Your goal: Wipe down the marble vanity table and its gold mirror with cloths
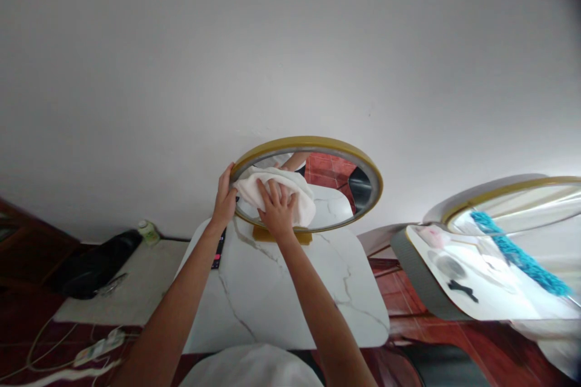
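A round mirror (331, 201) in a gold frame stands on a white marble-patterned table, tilted back near the wall. My left hand (224, 199) grips the left edge of its frame, thumb in front. My right hand (278, 208) presses a white cloth (305, 202) against the left half of the glass, its fingers spread and a little bent over the bunched fabric. Part of the cloth and my arm are reflected in the glass. A dark phone-like object or remote (218, 252) lies on the table beside my left wrist, partly hidden by it.
To the right, a second table (463, 299) bears another gold-framed mirror (535, 184), a blue fluffy duster (521, 257) and a black bow-shaped item (463, 290). At left are a green-white bottle (149, 233), a black bag (100, 263) and a power strip (98, 347) with cords.
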`<state>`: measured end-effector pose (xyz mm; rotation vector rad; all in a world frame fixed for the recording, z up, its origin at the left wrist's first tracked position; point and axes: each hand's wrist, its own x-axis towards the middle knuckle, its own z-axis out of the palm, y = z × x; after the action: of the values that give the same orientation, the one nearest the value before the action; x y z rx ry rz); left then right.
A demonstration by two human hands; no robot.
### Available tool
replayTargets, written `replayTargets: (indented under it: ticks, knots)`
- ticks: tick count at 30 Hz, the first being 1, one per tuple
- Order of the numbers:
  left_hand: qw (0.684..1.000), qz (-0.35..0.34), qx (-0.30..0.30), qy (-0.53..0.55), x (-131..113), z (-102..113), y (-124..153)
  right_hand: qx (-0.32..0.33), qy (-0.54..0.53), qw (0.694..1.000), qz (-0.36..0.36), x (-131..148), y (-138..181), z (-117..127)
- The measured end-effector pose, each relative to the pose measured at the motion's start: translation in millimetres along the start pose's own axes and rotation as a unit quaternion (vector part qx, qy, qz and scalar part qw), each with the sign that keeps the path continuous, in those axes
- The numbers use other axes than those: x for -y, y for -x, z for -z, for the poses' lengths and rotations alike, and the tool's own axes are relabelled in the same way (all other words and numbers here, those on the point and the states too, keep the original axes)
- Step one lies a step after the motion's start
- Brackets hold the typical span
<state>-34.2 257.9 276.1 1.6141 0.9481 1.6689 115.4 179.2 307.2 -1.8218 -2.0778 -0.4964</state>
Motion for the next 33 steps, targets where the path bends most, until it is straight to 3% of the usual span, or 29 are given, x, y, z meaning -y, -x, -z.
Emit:
replayTargets:
  ticks: [4,8,10,14,23,33]
  knots:
    - [0.997,0.056,-0.055,0.011,24.4,1.2,16.6,0.006,-0.007,1.000,0.004,-2.9,5.8,-5.8]
    - [0.965,0.208,-0.146,0.057,61.8,-2.1,53.5,0.031,-0.007,0.999,0.020,-6.8,20.3,-18.1]
    - [0.942,0.295,-0.132,0.091,77.4,-5.7,73.4,0.055,-0.012,0.998,0.032,-9.9,31.6,-29.7]
    - [0.919,0.365,-0.091,0.121,96.0,-14.4,103.9,0.094,-0.020,0.995,0.026,-18.8,55.6,-59.6]
    - [0.890,0.422,-0.092,0.147,110.1,-21.2,120.2,0.142,-0.019,0.990,-0.007,-31.6,87.4,-113.4]
    - [0.885,0.422,-0.090,0.176,113.3,-20.2,121.5,0.128,-0.035,0.991,0.036,8.8,54.1,-99.5]
